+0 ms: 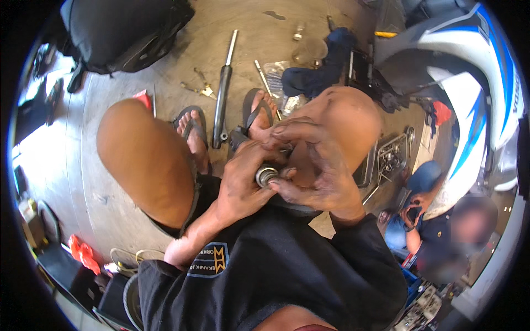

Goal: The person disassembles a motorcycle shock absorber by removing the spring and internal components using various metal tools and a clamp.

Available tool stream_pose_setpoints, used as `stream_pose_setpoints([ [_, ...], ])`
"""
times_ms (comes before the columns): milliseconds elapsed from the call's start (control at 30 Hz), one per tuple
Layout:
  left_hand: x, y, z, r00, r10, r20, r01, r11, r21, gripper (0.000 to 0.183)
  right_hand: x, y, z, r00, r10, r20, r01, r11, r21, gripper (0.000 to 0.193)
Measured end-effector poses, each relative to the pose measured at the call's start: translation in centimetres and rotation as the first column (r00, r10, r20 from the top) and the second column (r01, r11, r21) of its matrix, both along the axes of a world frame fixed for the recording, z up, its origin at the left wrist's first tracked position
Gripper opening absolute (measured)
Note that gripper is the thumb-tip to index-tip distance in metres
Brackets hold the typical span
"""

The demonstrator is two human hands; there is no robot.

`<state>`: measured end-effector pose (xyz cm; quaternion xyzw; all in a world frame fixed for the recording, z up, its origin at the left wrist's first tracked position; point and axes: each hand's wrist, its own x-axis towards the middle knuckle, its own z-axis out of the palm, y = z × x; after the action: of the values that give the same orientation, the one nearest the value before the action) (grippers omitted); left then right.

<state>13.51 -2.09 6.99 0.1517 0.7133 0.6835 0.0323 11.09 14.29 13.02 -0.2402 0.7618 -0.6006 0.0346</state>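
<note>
Between my knees, a dark fork leg (pixel 237 137) stands tilted with its round metal-ringed open end toward me. My left hand (pixel 243 179) is closed around it just below that end. My right hand (pixel 326 171) curves over the same end from the right, its thumb against the metal rim and its other fingers bent around the far side. Whether a small part sits between the right fingertips is hidden. On the floor beyond lies a second fork leg (pixel 223 91), black with a bright chrome tube.
Pliers (pixel 207 90), a thin metal rod (pixel 263 77) and dark cloth (pixel 309 80) lie on the floor ahead. A white-and-blue motorbike (pixel 469 116) stands at right, near a metal tray of parts (pixel 392 157). A co-worker (pixel 430 220) sits at lower right. A black seat (pixel 124 33) is far left.
</note>
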Motion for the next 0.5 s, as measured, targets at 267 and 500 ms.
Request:
stream_pose_setpoints([
  [267, 0.6, 0.1, -1.7, 0.994, 0.014, -0.109, 0.012, 0.973, 0.229, 0.057, -0.4, 4.9, 1.2, 0.974, -0.228, 0.006, 0.137, 0.564, -0.814, 0.037],
  [500, 0.5, 2.1, -1.3, 0.951, 0.117, -0.288, -0.04, 0.965, 0.258, 0.05, 0.0, 8.8, -0.1, 0.982, -0.191, 0.01, 0.09, 0.413, -0.906, 0.029],
])
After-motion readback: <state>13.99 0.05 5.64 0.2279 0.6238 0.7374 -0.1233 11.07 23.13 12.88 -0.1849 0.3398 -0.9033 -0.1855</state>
